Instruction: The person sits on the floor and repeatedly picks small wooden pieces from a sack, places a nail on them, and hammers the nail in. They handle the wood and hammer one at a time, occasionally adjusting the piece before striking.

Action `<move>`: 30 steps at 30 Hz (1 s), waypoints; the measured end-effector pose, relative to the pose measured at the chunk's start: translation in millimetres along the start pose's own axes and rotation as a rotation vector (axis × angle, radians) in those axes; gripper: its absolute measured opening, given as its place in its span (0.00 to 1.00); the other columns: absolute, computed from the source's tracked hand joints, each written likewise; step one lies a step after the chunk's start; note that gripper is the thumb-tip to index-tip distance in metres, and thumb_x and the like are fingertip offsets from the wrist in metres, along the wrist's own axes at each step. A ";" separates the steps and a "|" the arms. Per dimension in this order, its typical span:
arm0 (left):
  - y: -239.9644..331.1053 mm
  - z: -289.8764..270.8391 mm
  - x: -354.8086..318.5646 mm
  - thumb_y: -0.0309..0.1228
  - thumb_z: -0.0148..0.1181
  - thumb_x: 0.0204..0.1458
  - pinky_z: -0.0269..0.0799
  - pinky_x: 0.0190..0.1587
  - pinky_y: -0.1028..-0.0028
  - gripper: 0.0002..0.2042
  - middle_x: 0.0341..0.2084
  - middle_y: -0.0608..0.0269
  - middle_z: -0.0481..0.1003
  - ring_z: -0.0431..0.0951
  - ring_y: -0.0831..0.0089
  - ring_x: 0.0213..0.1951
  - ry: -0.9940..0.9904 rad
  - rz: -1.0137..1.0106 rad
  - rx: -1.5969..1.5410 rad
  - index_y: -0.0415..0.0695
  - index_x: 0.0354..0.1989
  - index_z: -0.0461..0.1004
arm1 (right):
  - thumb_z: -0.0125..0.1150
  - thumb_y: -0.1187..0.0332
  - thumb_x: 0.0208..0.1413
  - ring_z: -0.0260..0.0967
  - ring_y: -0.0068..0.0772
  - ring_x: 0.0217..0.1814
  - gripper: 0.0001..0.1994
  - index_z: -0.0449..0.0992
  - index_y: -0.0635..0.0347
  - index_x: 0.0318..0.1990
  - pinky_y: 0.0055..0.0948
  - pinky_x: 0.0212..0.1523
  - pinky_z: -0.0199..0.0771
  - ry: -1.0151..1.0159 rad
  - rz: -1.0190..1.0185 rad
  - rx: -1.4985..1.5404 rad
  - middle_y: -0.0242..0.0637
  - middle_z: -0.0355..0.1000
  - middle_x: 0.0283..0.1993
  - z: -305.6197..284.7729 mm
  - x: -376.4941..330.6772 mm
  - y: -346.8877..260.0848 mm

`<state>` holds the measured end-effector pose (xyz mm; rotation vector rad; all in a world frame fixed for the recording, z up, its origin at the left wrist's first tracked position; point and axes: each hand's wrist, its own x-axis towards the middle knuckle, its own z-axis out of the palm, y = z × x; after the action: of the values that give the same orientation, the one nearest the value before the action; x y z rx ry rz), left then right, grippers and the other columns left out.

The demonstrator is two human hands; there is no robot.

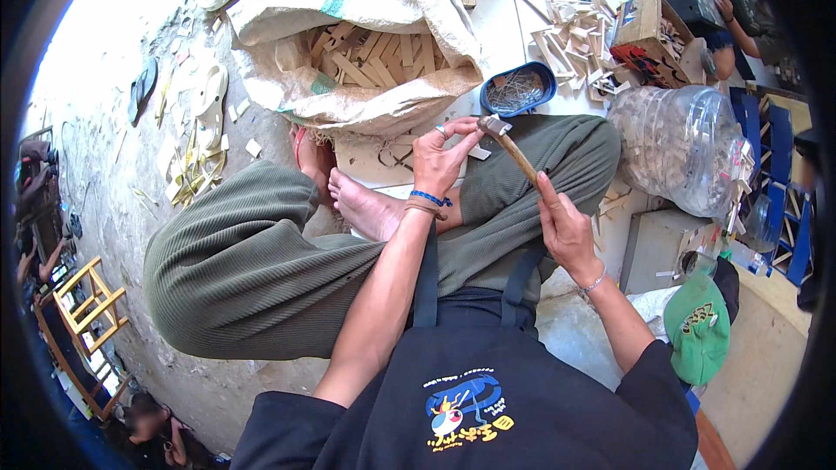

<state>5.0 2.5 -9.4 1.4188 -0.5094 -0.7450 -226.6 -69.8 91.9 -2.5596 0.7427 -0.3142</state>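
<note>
My right hand (568,231) is wrapped round the wooden handle of a hammer (517,157), whose metal head points up and to the left, over my bent right leg. The head is right at the fingertips of my left hand (440,157), and it covers part of them. Those fingers are pinched together; what they hold is hidden. A small pale wood piece (479,153) shows just below them. Just beyond the hammer, a blue tray (552,80) holds many thin nails (515,91). Past my left hand is a white woven sack (287,4), its mouth open on many wood strips (376,59).
Loose wood pieces (570,39) are heaped on the tiles at the back right, by a cardboard box (640,28). A large clear plastic jug (675,146) lies on the right, near a green cap (699,326). Sandals (212,94) and scraps lie at the left; people are farther off.
</note>
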 end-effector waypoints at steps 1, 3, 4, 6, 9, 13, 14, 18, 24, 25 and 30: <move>-0.2 -0.4 0.5 0.26 0.72 0.55 0.78 0.51 0.75 0.06 0.42 0.60 0.86 0.84 0.77 0.45 -0.009 -0.001 -0.023 0.41 0.39 0.87 | 0.63 0.74 0.64 0.65 0.43 0.20 0.34 0.62 0.37 0.76 0.45 0.22 0.69 -0.008 -0.004 -0.007 0.37 0.62 0.26 0.2 -0.4 0.1; -0.8 0.1 1.5 0.26 0.72 0.55 0.78 0.52 0.74 0.06 0.42 0.60 0.86 0.84 0.76 0.45 -0.002 0.014 -0.033 0.41 0.40 0.87 | 0.63 0.74 0.64 0.65 0.43 0.20 0.34 0.63 0.38 0.76 0.44 0.22 0.69 -0.041 0.026 -0.034 0.37 0.62 0.26 0.7 -0.4 0.8; -1.1 0.5 1.4 0.26 0.72 0.55 0.78 0.52 0.74 0.06 0.42 0.59 0.86 0.84 0.76 0.45 -0.001 -0.010 -0.019 0.41 0.40 0.87 | 0.63 0.74 0.64 0.64 0.43 0.20 0.34 0.63 0.38 0.76 0.44 0.22 0.69 -0.053 0.038 -0.051 0.37 0.62 0.26 0.9 -0.8 1.0; -1.5 0.1 -0.6 0.25 0.72 0.55 0.78 0.52 0.74 0.06 0.42 0.59 0.86 0.84 0.76 0.46 0.003 0.011 0.005 0.41 0.39 0.87 | 0.62 0.74 0.64 0.65 0.43 0.20 0.34 0.63 0.37 0.76 0.44 0.23 0.69 0.005 0.030 0.006 0.37 0.62 0.25 2.3 -0.4 1.8; -2.0 0.6 -0.1 0.25 0.72 0.55 0.78 0.52 0.74 0.06 0.42 0.59 0.86 0.84 0.75 0.46 0.007 0.022 0.006 0.41 0.39 0.87 | 0.62 0.75 0.64 0.65 0.43 0.20 0.34 0.62 0.37 0.76 0.44 0.23 0.69 0.025 0.017 0.031 0.38 0.62 0.25 1.9 -1.4 3.2; -1.8 -0.4 1.7 0.27 0.72 0.55 0.77 0.53 0.74 0.07 0.41 0.59 0.86 0.84 0.76 0.46 -0.014 0.002 -0.019 0.40 0.41 0.87 | 0.62 0.75 0.64 0.66 0.44 0.21 0.34 0.62 0.38 0.76 0.44 0.24 0.70 -0.068 0.032 -0.032 0.39 0.65 0.26 1.7 -3.5 3.8; -1.6 -0.2 2.2 0.27 0.73 0.55 0.77 0.52 0.74 0.08 0.41 0.60 0.86 0.84 0.76 0.46 -0.001 0.020 -0.008 0.40 0.41 0.87 | 0.61 0.75 0.65 0.66 0.45 0.21 0.34 0.62 0.38 0.76 0.45 0.24 0.70 -0.045 0.045 -0.005 0.39 0.65 0.26 2.2 -3.4 4.2; 1.0 -3.6 1.5 0.30 0.74 0.54 0.77 0.52 0.75 0.10 0.39 0.61 0.87 0.84 0.78 0.45 0.055 -0.034 0.124 0.43 0.43 0.87 | 0.61 0.74 0.65 0.67 0.46 0.22 0.34 0.61 0.38 0.77 0.45 0.26 0.70 -0.010 0.075 0.056 0.41 0.66 0.26 4.6 -4.3 2.5; 6.7 -5.6 -0.6 0.33 0.76 0.53 0.78 0.50 0.72 0.13 0.40 0.60 0.87 0.85 0.74 0.46 0.063 0.045 0.190 0.46 0.45 0.86 | 0.60 0.74 0.65 0.71 0.50 0.27 0.34 0.60 0.38 0.77 0.47 0.29 0.72 -0.027 0.120 0.106 0.45 0.71 0.30 5.7 -3.7 -0.6; 7.0 -6.0 -1.3 0.32 0.76 0.52 0.79 0.50 0.72 0.13 0.41 0.59 0.86 0.86 0.73 0.46 0.058 0.063 0.224 0.46 0.46 0.86 | 0.60 0.75 0.66 0.72 0.51 0.28 0.34 0.60 0.38 0.77 0.47 0.30 0.72 -0.024 0.132 0.128 0.46 0.73 0.32 5.3 -3.7 -1.1; 4.0 -3.1 1.6 0.31 0.75 0.52 0.76 0.50 0.74 0.14 0.41 0.67 0.86 0.83 0.79 0.43 0.036 0.100 0.218 0.50 0.48 0.86 | 0.59 0.74 0.66 0.76 0.53 0.33 0.34 0.60 0.38 0.77 0.46 0.32 0.74 -0.024 0.135 0.123 0.48 0.77 0.38 4.8 -3.5 -3.0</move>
<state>8.9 3.4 -6.0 1.5936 -0.6435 -0.5963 -226.5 -63.8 88.8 -2.3805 0.8553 -0.2756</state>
